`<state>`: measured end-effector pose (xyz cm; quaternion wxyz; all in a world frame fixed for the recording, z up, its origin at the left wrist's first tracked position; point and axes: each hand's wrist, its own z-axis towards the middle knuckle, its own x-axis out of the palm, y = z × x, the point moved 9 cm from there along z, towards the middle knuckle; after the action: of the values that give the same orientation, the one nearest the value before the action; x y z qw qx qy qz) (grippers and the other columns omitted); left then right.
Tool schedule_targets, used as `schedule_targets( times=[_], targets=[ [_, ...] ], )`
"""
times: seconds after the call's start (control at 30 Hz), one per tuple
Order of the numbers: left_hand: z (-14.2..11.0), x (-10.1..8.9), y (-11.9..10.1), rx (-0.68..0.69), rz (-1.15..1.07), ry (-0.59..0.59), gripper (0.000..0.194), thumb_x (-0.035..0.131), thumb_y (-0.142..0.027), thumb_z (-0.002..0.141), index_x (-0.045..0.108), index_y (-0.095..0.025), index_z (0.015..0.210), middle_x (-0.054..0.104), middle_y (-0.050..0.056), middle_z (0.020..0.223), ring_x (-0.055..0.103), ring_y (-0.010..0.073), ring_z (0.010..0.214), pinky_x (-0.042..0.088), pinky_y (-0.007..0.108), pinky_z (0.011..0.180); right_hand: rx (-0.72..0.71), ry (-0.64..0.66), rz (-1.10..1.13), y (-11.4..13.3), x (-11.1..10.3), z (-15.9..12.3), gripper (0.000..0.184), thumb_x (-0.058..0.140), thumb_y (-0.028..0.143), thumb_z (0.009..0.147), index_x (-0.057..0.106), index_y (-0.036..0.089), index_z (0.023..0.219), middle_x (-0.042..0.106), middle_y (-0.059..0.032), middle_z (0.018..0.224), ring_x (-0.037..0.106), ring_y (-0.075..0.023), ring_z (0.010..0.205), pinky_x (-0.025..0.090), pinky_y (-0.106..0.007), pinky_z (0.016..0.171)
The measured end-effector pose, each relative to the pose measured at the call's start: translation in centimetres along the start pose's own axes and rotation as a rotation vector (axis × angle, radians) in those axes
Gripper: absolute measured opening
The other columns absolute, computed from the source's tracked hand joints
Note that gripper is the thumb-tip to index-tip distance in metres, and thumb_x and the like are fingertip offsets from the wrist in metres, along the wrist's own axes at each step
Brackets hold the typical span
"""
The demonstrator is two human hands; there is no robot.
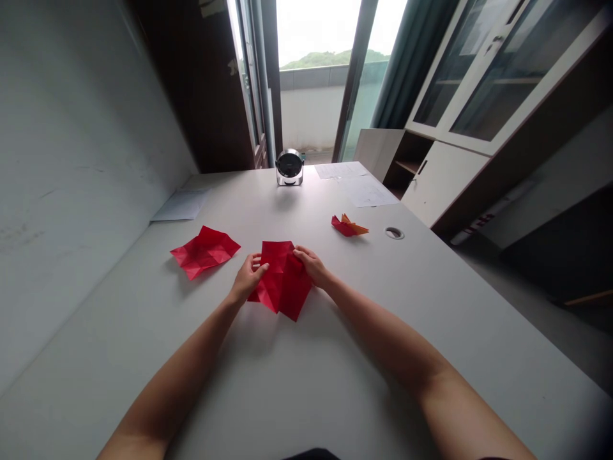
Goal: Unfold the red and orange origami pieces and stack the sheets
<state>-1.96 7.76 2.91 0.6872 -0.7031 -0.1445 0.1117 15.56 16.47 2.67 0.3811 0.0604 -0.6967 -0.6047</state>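
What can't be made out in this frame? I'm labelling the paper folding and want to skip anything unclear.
Head view only:
- Red paper: its side edges are covered by the left hand and right hand; the fold underneath is hidden.
- Small folded piece: too small to tell its shape.
- White sheets at the far end: print too small to read.
- Round device: backlit by the window, details unclear.

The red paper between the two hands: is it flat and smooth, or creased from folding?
Creased. The red paper shows crossing fold lines with facets shaded differently, and its edges lift slightly off the table.
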Motion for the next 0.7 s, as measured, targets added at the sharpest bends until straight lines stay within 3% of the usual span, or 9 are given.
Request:
schedule_targets(
  times=[0.1,0.23,0.33,0.43,0.57,0.7],
  targets=[
    [-1.0,1.6,0.3,-0.118,-0.142,0.103,0.052,0.084,-0.035,0.073,0.063,-0.019,0.118,0.070,0.015,0.113,0.070,0.0268,0.091,0.058,0.035,0.074,0.016,0.022,0.033,0.4,0.7,-0.4,0.033,0.075,0.048,0.077,0.059,0.021,0.087,0.063,0.0012,0.080,0.056,-0.0136,0.067,0.047,-0.024,0.062],
    [-2.2,3.7,1.3,-0.314,-0.342,0.231,0.040,0.082,-0.036,0.076,0.068,-0.012,0.105,0.073,0.018,0.102,0.072,0.0278,0.084,0.059,0.039,0.075,0.002,0.055,-0.043,0.2,0.7,0.0,0.035,0.073,0.051,0.079,0.057,0.019,0.082,0.059,0.0027,0.072,0.052,-0.0112,0.063,0.044,-0.022,0.059],
    [-1.9,3.6,1.3,-0.250,-0.392,0.151,0.038,0.084,-0.033,0.074,0.069,-0.012,0.102,0.075,0.014,0.096,0.071,0.0246,0.080,0.058,0.036,0.074,-0.073,0.016,-0.197,0.0,0.0,0.6,0.039,0.070,0.054,0.081,0.053,0.019,0.076,0.055,0.0045,0.067,0.050,-0.0096,0.059,0.041,-0.021,0.056],
    [-1.3,2.7,1.6,-0.153,-0.380,0.032,0.039,0.084,-0.036,0.074,0.069,-0.013,0.102,0.075,0.009,0.092,0.070,0.0201,0.074,0.056,0.032,0.070,-0.197,-0.033,-0.300,0.6,-0.4,0.8,0.035,0.070,0.051,0.081,0.052,0.022,0.089,0.065,0.0018,0.083,0.061,-0.0134,0.068,0.047,-0.025,0.063],
    [-0.5,0.9,2.3,-0.076,-0.400,-0.114,0.042,0.084,-0.036,0.072,0.066,-0.014,0.103,0.074,0.006,0.089,0.069,0.0180,0.073,0.056,0.031,0.072,-0.306,0.038,-0.409,1.5,1.1,-0.1,0.025,0.063,0.046,0.090,0.057,0.022,0.094,0.069,-0.0026,0.095,0.067,-0.0178,0.084,0.051,-0.031,0.074],
    [-0.3,1.1,2.8,-0.094,-0.445,-0.086,0.042,0.084,-0.037,0.073,0.066,-0.015,0.103,0.074,0.005,0.089,0.069,0.0173,0.072,0.057,0.030,0.071,-0.325,0.096,-0.500,1.7,2.3,-0.9,0.024,0.062,0.047,0.091,0.063,0.023,0.097,0.068,-0.0027,0.096,0.065,-0.0189,0.091,0.050,-0.032,0.081]
  ],
)
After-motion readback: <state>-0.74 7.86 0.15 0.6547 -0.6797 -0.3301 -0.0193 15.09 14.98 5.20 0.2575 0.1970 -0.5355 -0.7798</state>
